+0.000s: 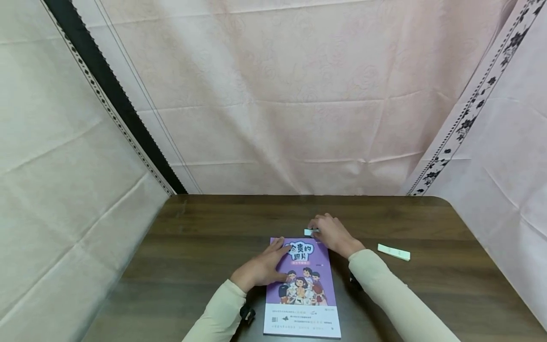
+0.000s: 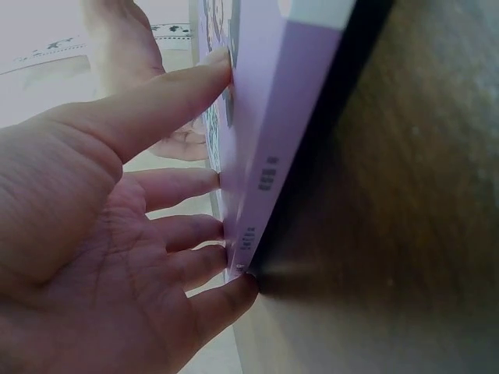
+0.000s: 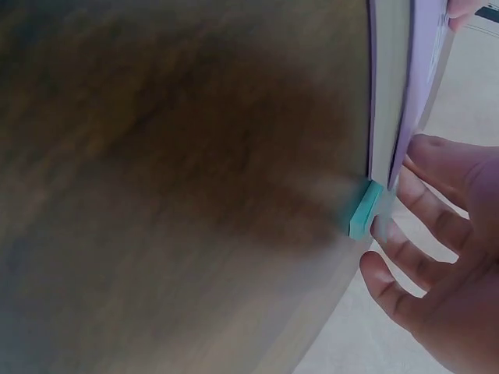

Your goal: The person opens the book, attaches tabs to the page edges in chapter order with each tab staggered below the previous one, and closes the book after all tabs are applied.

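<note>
A purple book (image 1: 314, 275) with cartoon figures and a white lower band lies closed on the dark wooden table. My left hand (image 1: 262, 267) rests on its left part, fingers spread, thumb on the cover; in the left wrist view the fingertips (image 2: 207, 232) meet the book's spine side. At the top edge, my right hand (image 1: 334, 233) pinches a narrow green sticky-note pad (image 1: 308, 232), whose left end sticks out. In the right wrist view the pad (image 3: 363, 212) touches the table beside the book's corner, with a pale sheet near the fingers; the exact grip is partly hidden.
A second narrow pale green strip (image 1: 394, 252) lies on the table (image 1: 205, 247), right of my right forearm. White cloth (image 1: 278, 95) hangs behind the table's far edge and along both sides.
</note>
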Motion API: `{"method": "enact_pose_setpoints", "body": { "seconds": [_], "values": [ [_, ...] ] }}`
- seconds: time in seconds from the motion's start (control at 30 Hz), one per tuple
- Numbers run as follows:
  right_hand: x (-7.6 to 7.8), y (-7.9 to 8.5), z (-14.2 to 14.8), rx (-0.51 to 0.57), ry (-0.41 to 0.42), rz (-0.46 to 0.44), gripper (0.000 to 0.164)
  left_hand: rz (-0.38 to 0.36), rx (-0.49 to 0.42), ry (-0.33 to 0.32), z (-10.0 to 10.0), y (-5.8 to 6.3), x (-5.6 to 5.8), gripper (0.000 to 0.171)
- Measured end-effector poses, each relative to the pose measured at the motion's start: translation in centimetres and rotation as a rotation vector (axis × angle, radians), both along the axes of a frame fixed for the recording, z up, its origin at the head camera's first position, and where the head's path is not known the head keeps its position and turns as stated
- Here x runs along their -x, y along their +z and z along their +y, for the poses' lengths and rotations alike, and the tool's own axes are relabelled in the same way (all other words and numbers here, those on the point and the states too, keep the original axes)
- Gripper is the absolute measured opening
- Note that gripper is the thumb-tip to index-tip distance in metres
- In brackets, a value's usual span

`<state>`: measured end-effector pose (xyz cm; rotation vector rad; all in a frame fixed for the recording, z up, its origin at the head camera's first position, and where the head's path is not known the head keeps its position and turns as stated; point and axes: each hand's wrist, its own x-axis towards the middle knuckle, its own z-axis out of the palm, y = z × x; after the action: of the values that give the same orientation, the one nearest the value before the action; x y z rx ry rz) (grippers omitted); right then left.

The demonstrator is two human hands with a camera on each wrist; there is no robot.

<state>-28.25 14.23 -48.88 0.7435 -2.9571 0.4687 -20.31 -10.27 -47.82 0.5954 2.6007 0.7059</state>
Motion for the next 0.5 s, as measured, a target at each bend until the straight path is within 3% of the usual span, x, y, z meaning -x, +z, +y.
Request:
{"method": "enact_pose_setpoints", "body": {
  "seconds": [0.2,0.5],
  "values": [
    [0.4,0.4,0.6,-0.012,0.003,-0.031,0.017,0.001,0.002,0.004,0.2,0.0,0.0,0.084],
    [0.5,0.5,3.6,0.002,-0.061,-0.078,0.015,0.007,-0.008,0.001,0.1,-0.1,-0.1,0.085]
  ]
}}
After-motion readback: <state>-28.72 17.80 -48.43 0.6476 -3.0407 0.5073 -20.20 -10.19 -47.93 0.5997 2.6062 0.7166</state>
